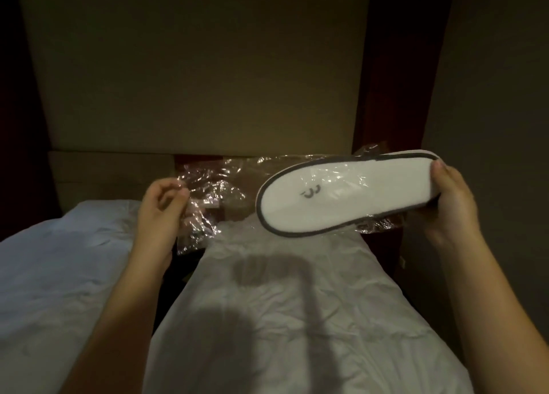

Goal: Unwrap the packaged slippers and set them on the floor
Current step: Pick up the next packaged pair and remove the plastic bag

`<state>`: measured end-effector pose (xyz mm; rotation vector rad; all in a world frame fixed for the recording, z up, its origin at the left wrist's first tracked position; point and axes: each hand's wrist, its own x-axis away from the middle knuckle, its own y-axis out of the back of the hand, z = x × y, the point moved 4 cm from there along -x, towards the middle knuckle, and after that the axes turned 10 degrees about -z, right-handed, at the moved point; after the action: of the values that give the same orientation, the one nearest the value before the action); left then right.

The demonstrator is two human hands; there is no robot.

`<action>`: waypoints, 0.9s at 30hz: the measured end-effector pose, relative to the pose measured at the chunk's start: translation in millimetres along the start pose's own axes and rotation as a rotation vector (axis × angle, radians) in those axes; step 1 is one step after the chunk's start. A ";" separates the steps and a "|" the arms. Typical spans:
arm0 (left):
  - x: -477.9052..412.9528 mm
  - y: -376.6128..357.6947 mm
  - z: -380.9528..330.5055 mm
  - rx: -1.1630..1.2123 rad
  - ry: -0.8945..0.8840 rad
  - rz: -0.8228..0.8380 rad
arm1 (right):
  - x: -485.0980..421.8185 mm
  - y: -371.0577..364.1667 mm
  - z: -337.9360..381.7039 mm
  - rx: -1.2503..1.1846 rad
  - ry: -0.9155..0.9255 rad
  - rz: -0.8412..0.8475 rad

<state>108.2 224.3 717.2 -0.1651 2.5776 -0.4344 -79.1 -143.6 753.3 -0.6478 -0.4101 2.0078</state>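
Note:
White slippers (344,193) with a dark trim lie flat together, sole side toward me, with a small dark logo on the sole. My right hand (448,197) grips their right end, thumb on the sole. A clear plastic wrapper (214,194) still covers part of the slippers and trails off to the left. My left hand (162,203) pinches the loose, crumpled end of that wrapper. Both are held in the air above the beds.
Two beds with white sheets lie below: one (267,304) straight ahead, one (59,268) at the left, with a dark gap (175,277) between them. A padded beige headboard (193,81) rises behind. Dark wood panels flank it.

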 end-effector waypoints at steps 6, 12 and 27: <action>8.0 19.0 27.0 -0.085 -0.012 0.031 | 13.5 54.5 -25.8 -0.016 -0.062 -0.223; 57.2 49.1 140.1 -0.186 0.201 0.026 | 37.4 98.1 -124.0 0.170 -0.172 -0.284; 239.7 178.8 383.2 -0.559 0.795 0.017 | 162.7 283.1 -393.0 0.572 -0.634 -0.368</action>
<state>91.9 240.2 231.7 -0.1891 3.4222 0.3226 -107.5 -131.5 243.2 0.4075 -0.2691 1.8065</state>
